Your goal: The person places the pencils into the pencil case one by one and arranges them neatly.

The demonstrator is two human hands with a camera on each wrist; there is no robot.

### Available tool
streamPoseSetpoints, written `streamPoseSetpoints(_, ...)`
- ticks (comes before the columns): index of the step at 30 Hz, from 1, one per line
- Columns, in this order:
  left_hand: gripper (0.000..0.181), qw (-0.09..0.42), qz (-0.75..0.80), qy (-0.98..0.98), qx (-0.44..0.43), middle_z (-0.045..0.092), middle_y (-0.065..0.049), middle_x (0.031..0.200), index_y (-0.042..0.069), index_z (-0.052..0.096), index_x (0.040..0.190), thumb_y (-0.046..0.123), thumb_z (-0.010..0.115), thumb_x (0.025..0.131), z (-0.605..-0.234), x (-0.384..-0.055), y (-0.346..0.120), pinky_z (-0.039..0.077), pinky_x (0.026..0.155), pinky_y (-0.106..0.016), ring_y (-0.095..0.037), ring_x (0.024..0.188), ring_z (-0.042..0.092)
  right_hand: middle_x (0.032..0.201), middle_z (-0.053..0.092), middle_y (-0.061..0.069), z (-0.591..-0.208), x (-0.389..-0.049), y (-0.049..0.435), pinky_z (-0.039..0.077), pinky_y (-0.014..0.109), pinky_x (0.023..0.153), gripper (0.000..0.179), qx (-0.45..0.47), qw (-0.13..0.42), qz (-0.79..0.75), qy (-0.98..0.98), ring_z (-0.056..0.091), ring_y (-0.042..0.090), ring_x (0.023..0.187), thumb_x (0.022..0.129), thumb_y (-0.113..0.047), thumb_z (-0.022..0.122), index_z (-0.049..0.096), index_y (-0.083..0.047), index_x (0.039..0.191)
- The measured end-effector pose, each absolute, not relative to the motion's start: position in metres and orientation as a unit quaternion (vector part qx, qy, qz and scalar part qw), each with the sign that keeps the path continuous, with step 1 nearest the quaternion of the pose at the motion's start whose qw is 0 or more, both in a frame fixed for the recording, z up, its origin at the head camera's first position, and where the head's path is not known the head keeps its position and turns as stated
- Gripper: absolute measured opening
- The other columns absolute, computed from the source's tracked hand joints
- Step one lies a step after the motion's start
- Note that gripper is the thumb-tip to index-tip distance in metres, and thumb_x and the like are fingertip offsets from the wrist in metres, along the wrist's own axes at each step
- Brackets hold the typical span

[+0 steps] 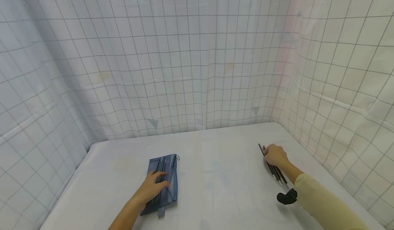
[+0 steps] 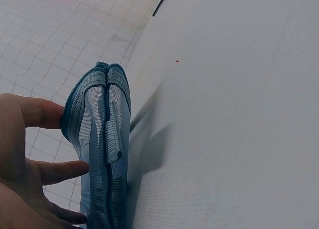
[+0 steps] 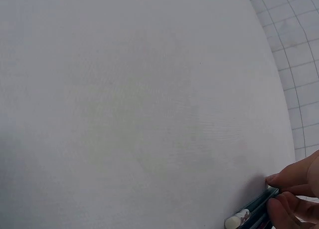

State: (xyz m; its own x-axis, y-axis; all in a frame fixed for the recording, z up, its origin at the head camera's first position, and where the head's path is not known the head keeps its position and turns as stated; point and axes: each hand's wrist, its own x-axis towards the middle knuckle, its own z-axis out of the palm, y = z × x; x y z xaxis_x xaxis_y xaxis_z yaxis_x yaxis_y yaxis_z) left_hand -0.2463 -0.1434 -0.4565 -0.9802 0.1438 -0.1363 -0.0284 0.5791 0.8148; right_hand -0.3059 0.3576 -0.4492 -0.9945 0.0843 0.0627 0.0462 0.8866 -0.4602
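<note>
A blue mesh pencil case lies on the left part of the white table, with several dark pencils showing lengthwise on it. My left hand rests over the case, fingers spread. In the left wrist view, extended fingers touch the side of the zippered case. At the right, my right hand grips a small bundle of pencils. The right wrist view shows thumb and fingers pinching them, with one white pencil end in sight; the rest is hidden or cut off.
White cloth walls with a dark grid enclose the table at the back and both sides. A black curved device sits by the right sleeve, close over the table.
</note>
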Motion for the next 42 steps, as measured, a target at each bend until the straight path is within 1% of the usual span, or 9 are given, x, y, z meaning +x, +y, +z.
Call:
streamPoseSetpoints(5,0.06,0.097,0.456,0.884,0.037,0.011,-0.042,0.16,-0.001,0.054,0.145,0.026,0.067,0.094,-0.456,-0.246,-0.143,0.018,0.102,-0.085,-0.07,0.141,0.01,0.097,0.072,0.025,-0.453,-0.306,0.355,0.058,0.052,0.072,0.023,-0.026,0.053,0.22,-0.974,0.068,0.044,0.091,0.082,-0.001,0.07,0.071,0.012,0.101)
streamPoseSetpoints(11,0.06,0.093,0.449,0.887,0.045,0.011,-0.043,0.159,-0.002,0.053,0.144,0.026,0.067,0.094,-0.458,-0.247,-0.143,0.019,0.103,-0.084,-0.07,0.141,0.011,0.108,0.071,0.031,-0.456,-0.306,0.35,0.058,0.053,0.074,0.029,-0.036,0.063,0.237,-0.969,0.068,0.048,0.098,0.083,0.002,0.067,0.071,0.013,0.11)
streamPoseSetpoints(16,0.06,0.094,0.447,0.889,0.042,0.012,-0.044,0.158,-0.003,0.053,0.145,0.027,0.067,0.094,-0.459,-0.247,-0.144,0.019,0.102,-0.084,-0.071,0.14,0.011,0.107,0.07,0.03,-0.456,-0.306,0.348,0.058,0.048,0.069,0.031,-0.048,0.062,0.256,-0.963,0.069,0.043,0.092,0.084,-0.002,0.07,0.071,0.012,0.111)
streamPoseSetpoints(21,0.06,0.096,0.45,0.887,0.034,0.012,-0.044,0.159,-0.003,0.053,0.145,0.026,0.068,0.094,-0.459,-0.246,-0.142,0.018,0.103,-0.084,-0.071,0.141,0.011,0.112,0.069,0.029,-0.458,-0.306,0.354,0.058,0.046,0.069,0.032,-0.06,0.056,0.286,-0.955,0.068,0.04,0.091,0.087,-0.006,0.071,0.072,0.009,0.114)
streamPoseSetpoints(25,0.06,0.096,0.455,0.885,0.03,0.012,-0.043,0.16,-0.002,0.054,0.144,0.025,0.068,0.093,-0.458,-0.246,-0.141,0.017,0.103,-0.084,-0.07,0.141,0.01,0.12,0.066,0.03,-0.461,-0.306,0.359,0.057,0.044,0.07,0.031,-0.069,0.051,0.344,-0.935,0.066,0.038,0.096,0.089,-0.007,0.07,0.072,0.008,0.116)
streamPoseSetpoints(29,0.059,0.092,0.452,0.887,0.033,0.012,-0.043,0.159,-0.002,0.055,0.144,0.026,0.068,0.093,-0.458,-0.245,-0.141,0.018,0.103,-0.084,-0.07,0.141,0.011,0.127,0.064,0.03,-0.459,-0.304,0.361,0.056,0.038,0.07,0.033,-0.074,0.038,0.434,-0.897,0.065,0.028,0.092,0.093,-0.006,0.067,0.069,0.01,0.122)
streamPoseSetpoints(33,0.059,0.09,0.448,0.889,0.037,0.013,-0.044,0.158,-0.002,0.055,0.143,0.026,0.067,0.093,-0.457,-0.245,-0.142,0.018,0.102,-0.085,-0.071,0.14,0.012,0.122,0.067,0.024,-0.454,-0.302,0.361,0.058,0.034,0.072,0.037,-0.08,0.021,0.516,-0.853,0.066,0.02,0.089,0.097,-0.005,0.065,0.064,0.011,0.129)
streamPoseSetpoints(37,0.059,0.09,0.447,0.889,0.038,0.013,-0.044,0.158,-0.002,0.055,0.143,0.026,0.067,0.093,-0.457,-0.244,-0.142,0.018,0.102,-0.085,-0.071,0.141,0.011,0.121,0.067,0.018,-0.454,-0.303,0.36,0.059,0.033,0.077,0.041,-0.085,0.005,0.57,-0.817,0.068,0.019,0.094,0.099,-0.007,0.063,0.059,0.008,0.137)
streamPoseSetpoints(42,0.059,0.091,0.45,0.888,0.036,0.012,-0.044,0.159,-0.002,0.055,0.143,0.026,0.067,0.093,-0.456,-0.244,-0.141,0.017,0.103,-0.085,-0.07,0.141,0.011,0.129,0.062,0.021,-0.458,-0.305,0.358,0.058,0.031,0.079,0.044,-0.091,0.0,0.62,-0.779,0.067,0.022,0.097,0.101,-0.008,0.061,0.054,0.005,0.143)
